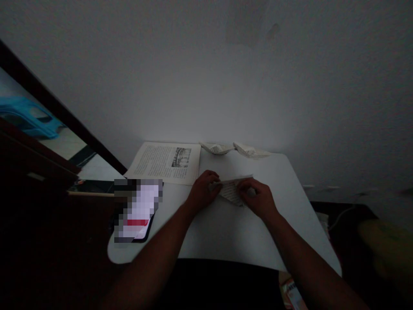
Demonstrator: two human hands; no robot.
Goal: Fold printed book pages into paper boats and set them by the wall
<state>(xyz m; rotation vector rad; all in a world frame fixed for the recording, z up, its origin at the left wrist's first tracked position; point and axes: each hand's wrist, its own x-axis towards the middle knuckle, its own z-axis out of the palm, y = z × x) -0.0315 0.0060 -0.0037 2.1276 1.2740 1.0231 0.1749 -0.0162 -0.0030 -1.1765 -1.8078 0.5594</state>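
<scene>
A folded piece of printed paper is held just above the middle of the white table. My left hand pinches its left end, fingers curled round the edge. At its right side, my right hand grips the paper between thumb and fingers. Two folded paper boats, a left one and a right one, sit along the table's back edge by the wall. Some of the held paper is hidden behind my fingers, and the dim light blurs its folds.
Printed pages with a picture lie at the back left of the white table. A lit phone, partly pixelated, rests at the left edge. The wall rises directly behind. A dark door frame stands left.
</scene>
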